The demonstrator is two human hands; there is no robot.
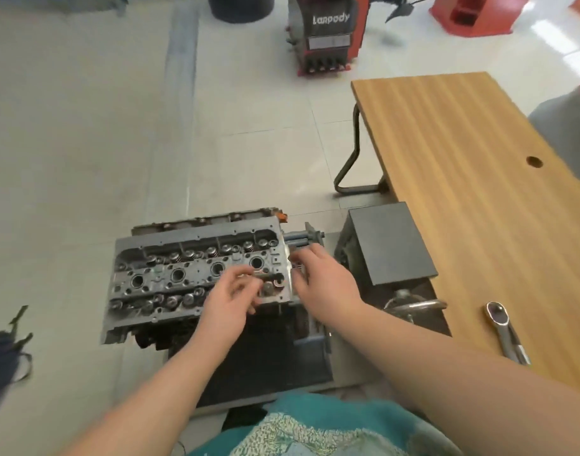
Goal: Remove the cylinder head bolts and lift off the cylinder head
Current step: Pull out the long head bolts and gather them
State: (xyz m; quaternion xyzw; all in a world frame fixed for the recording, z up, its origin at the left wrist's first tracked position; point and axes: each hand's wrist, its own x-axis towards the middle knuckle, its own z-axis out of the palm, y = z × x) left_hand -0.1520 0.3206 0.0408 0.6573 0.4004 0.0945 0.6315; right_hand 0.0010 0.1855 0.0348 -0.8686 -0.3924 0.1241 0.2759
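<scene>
Pale wood desk (473,199) is standing just right of the engine, probably serving as a parts surface; a ratchet wrench (504,327) is lying on its near edge. Grey cast cylinder head (196,278) is sitting, cam side up, on the engine stand (389,241), still seated on the block. Right hand (328,278) is resting loosely curled against the head's right end, apparently steadying it. Left hand (229,297) is pinching a dark head bolt (265,277) over the head's right end, likely withdrawing it. No containers in sight.
</scene>
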